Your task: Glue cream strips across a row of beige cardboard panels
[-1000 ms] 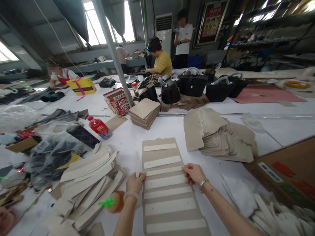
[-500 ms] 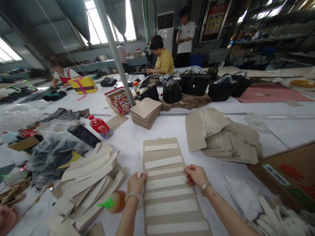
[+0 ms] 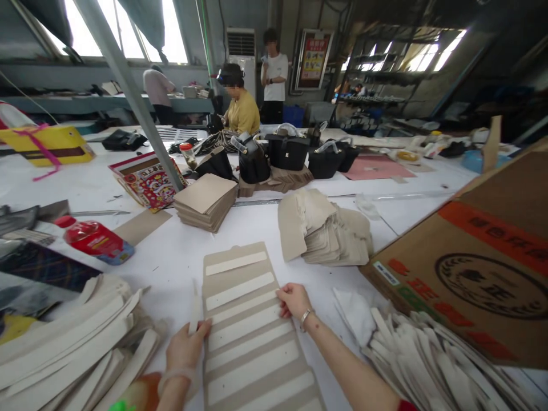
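Note:
A long grey-brown board [image 3: 237, 277] lies before me, with several white strips across it. At the board's right edge, the closed fingers of my right hand [image 3: 294, 300] pinch the end of a narrow strip [image 3: 245, 305] lying on the board. My left hand [image 3: 185, 347] is at the left edge, thumb touching the board near that strip's other end. A separate slim white strip [image 3: 196, 307] stands up from the closed fingers of my left hand. Under my left wrist, a bottle of amber liquid with a green top [image 3: 143, 391] is partly cut off.
Long pale strips [image 3: 81, 337] are heaped at left, and more strips [image 3: 428, 354] at right beside a large carton [image 3: 479, 285]. Beyond the board stand stacked brown boards [image 3: 205, 200], a pile of pale pieces [image 3: 325, 228], a red bottle [image 3: 96, 240] and black handbags [image 3: 286, 151].
My view has turned to the right, so the scene sits further left and more of the carton shows. Both hands keep nearly the same places at the board's edges.

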The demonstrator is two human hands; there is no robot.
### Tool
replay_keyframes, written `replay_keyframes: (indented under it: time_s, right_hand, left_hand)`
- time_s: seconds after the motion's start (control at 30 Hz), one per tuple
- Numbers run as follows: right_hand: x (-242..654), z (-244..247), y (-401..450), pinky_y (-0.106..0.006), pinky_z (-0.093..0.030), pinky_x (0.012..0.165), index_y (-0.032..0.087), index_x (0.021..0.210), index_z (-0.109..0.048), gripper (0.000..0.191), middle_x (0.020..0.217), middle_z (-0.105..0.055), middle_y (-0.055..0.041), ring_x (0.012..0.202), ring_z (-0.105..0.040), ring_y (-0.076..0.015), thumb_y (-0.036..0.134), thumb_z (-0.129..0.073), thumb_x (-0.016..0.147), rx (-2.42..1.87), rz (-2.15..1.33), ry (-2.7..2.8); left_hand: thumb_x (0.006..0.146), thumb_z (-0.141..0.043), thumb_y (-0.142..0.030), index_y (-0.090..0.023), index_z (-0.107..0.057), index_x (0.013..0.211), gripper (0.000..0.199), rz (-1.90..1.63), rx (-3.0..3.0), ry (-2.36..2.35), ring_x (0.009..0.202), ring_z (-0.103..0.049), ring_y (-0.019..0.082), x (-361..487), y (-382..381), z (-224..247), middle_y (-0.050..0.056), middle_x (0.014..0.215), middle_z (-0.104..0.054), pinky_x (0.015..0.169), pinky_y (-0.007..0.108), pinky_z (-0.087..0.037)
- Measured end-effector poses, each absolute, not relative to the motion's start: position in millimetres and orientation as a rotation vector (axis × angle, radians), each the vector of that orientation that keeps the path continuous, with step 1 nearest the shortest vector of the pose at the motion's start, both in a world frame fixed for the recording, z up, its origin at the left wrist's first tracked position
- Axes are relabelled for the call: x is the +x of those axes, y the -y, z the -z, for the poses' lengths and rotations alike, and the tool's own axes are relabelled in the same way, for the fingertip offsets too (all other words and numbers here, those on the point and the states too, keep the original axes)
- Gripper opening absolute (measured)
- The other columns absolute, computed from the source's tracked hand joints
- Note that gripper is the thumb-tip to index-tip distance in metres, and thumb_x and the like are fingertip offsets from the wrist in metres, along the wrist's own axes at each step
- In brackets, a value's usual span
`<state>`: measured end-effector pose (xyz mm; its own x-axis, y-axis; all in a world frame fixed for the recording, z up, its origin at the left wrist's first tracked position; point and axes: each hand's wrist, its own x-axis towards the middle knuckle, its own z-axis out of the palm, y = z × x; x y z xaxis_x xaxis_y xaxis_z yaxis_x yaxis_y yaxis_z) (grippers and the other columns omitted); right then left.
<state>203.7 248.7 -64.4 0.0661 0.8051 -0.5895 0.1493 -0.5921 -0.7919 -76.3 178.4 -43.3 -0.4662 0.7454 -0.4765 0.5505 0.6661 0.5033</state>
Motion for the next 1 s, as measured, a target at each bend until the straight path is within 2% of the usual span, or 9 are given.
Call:
replay_keyframes:
  time_s: [0.5, 0.7, 1.0]
  right_hand:
    - [200.1, 68.2, -247.8, -0.015, -0.037, 0.023, 0.018, 0.069, -0.047, 0.013, 0.042, -0.053, 0.0071, 0.030, -0.056, -0.0128, 0.025, -0.056, 0.075, -1.845, -1.484, 0.986]
    - [199.3, 66.5, -247.9, -0.015, -0.037, 0.023, 0.018, 0.068, -0.047, 0.011, 0.041, -0.053, 0.0072, 0.029, -0.055, -0.0126, 0.023, -0.054, 0.075, -1.852, -1.468, 0.995]
    - [199.5, 67.0, -247.8, -0.015, -0.037, 0.023, 0.018, 0.068, -0.047, 0.013, 0.040, -0.053, 0.0068, 0.029, -0.055, -0.0127, 0.024, -0.056, 0.075, -1.870, -1.451, 1.004]
  left_hand:
    - [0.064, -0.048, -0.060, -0.021, -0.061, 0.071, 0.042, -0.346, 1.053, -2.252, 0.086, -0.060, 0.033, -71.1, -180.2, 39.0, 0.012, 0.079, -0.068, 0.076, 0.038, -0.042]
    - [0.067, -0.046, -0.058, -0.021, -0.061, 0.074, 0.041, -0.331, 1.064, -2.257, 0.087, -0.060, 0.033, -69.2, -179.2, 38.2, 0.013, 0.083, -0.068, 0.076, 0.037, -0.042]
    - [0.067, -0.048, -0.055, -0.022, -0.063, 0.070, 0.036, -0.400, 1.065, -2.260, 0.081, -0.062, 0.031, -66.6, -176.8, 37.9, 0.010, 0.074, -0.069, 0.071, 0.035, -0.043]
